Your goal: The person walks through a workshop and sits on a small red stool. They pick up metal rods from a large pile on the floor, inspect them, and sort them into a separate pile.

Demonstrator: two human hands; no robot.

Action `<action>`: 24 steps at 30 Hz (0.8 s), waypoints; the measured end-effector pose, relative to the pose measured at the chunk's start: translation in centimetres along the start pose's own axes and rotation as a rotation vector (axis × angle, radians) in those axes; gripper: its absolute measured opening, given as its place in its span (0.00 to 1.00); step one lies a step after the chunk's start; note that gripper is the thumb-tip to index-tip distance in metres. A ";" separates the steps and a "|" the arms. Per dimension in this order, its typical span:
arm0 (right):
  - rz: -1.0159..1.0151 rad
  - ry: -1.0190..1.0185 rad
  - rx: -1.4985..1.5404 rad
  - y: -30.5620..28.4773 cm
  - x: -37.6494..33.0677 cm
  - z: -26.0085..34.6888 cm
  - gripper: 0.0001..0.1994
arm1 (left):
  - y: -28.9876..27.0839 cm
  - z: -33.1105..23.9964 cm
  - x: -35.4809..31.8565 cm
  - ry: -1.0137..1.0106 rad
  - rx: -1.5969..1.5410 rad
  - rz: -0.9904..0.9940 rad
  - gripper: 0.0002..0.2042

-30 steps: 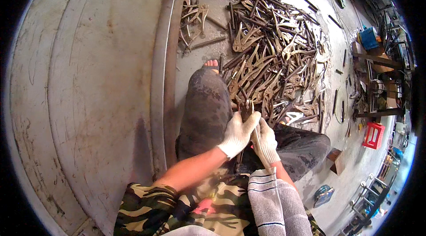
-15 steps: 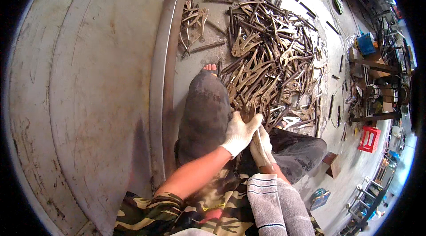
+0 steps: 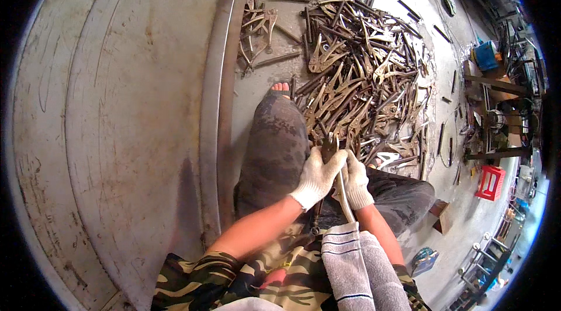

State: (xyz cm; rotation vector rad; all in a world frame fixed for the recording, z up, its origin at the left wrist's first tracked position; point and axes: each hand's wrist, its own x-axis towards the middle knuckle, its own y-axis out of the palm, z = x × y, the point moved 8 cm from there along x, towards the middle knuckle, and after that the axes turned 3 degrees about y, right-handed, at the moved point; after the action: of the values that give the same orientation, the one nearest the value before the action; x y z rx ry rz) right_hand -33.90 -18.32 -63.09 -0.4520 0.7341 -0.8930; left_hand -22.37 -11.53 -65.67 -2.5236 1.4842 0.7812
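Note:
Between my knees I hold a pliers-shaped metal tool point(image 3: 343, 194) with a dark head and long handles spread toward me. My left hand point(image 3: 317, 178), in a white knit glove, is closed round the tool just below its head. On the other side, my right hand point(image 3: 355, 181), gloved alike, is closed beside the pale handle; its fingertips are partly hidden. Just beyond both hands lies a big heap of similar metal tools point(image 3: 356, 77), tangled with dark bars. A striped grey towel point(image 3: 347, 261) hangs in front of my body below the handles.
A large pale metal panel with a raised edge point(image 3: 210, 89) runs along my left. Several loose tools point(image 3: 257, 27) lie beside it. At the right are a red plastic crate point(image 3: 490, 182), a brown box point(image 3: 442, 217) and a cluttered rack point(image 3: 497, 118). Dark bars point(image 3: 442, 33) lie scattered on the floor.
My right hand has shifted forward and to the right, off the lower handle and up near the tool's head. My left hand keeps its grip at about the same place.

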 end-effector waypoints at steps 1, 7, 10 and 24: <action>-0.001 0.000 0.002 -0.1 0.0 0.3 0.16 | -0.1 -0.5 0.0 0.027 -0.008 -0.015 0.27; 0.033 0.071 0.067 0.9 -0.1 -1.6 0.18 | -0.1 -1.2 -0.1 0.007 0.025 -0.001 0.31; 0.040 0.125 0.106 1.7 -0.4 -1.4 0.19 | -0.4 -1.4 -0.5 0.011 0.020 -0.058 0.31; -0.083 0.229 0.073 2.0 -2.2 -2.1 0.19 | -0.2 -1.4 -0.3 0.064 0.068 -0.056 0.29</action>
State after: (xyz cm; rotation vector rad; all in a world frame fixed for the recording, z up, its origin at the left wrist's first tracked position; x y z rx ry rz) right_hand -35.30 -15.52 -64.89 -0.3200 0.8939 -1.0570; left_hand -21.74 -11.70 -64.37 -2.5499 1.4269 0.6360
